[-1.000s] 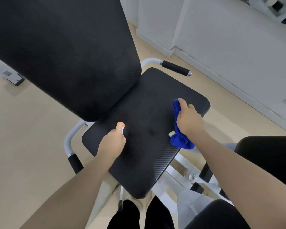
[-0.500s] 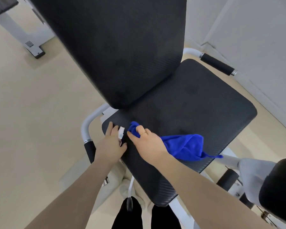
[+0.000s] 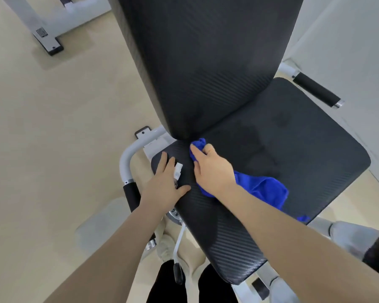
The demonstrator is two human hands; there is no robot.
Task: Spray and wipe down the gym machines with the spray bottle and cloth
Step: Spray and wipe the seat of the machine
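A gym machine's black padded seat [image 3: 282,154] lies in front of me, with its tall black backrest [image 3: 201,62] rising behind it. My right hand [image 3: 212,171] presses a blue cloth [image 3: 260,189] onto the seat's back left corner, just under the backrest; the cloth trails out to the right beneath my forearm. My left hand [image 3: 164,184] rests on the seat's left edge, wrapped around a small spray bottle [image 3: 177,171]; only the bottle's white nozzle shows between the fingers.
White tubular frame with black grip handles flanks the seat, one at the left [image 3: 131,193] and one at the far right [image 3: 315,90]. Another machine's white base [image 3: 46,38] stands on the beige floor at the upper left. A white wall runs along the right. My shoes show below.
My right hand swept the cloth from the seat's right edge across to its back left corner, then pushed a little further toward the backrest. My left hand stayed at the left edge with the bottle.
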